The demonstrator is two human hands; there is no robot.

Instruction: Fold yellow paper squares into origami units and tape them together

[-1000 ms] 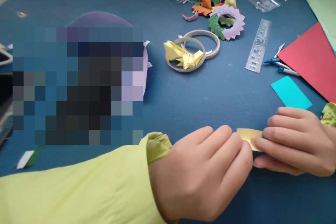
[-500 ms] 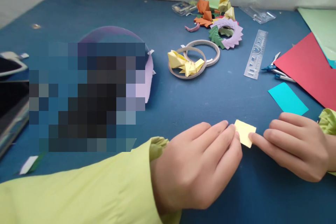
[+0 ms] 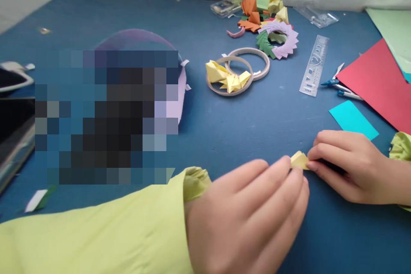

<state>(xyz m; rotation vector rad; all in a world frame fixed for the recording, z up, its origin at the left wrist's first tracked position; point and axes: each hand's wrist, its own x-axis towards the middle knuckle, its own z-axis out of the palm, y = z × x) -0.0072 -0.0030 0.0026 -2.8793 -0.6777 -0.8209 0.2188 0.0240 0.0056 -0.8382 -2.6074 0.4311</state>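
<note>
A small piece of yellow paper (image 3: 299,160) is pinched between my two hands just above the blue table, and a crease or raised fold shows across it. My left hand (image 3: 250,214) holds its left side, with the thumb largely hidden behind the other fingers. On the paper's right edge, the thumb and forefinger of my right hand (image 3: 349,165) are closed. Beyond my right hand lies a flat turquoise paper (image 3: 353,120).
Behind are two tape rings (image 3: 265,66) with folded yellow paper pieces (image 3: 236,81), a purple and green paper ring (image 3: 290,43) and a clear ruler (image 3: 315,66). Red paper (image 3: 382,81) covers part of a compass (image 3: 330,82) at right. A pixelated patch hides the left.
The yellow paper, flat and facing up before, is now tilted and folded. My right hand has changed from a pointing fingertip to a pinch; my left hand has shifted slightly right and lower.
</note>
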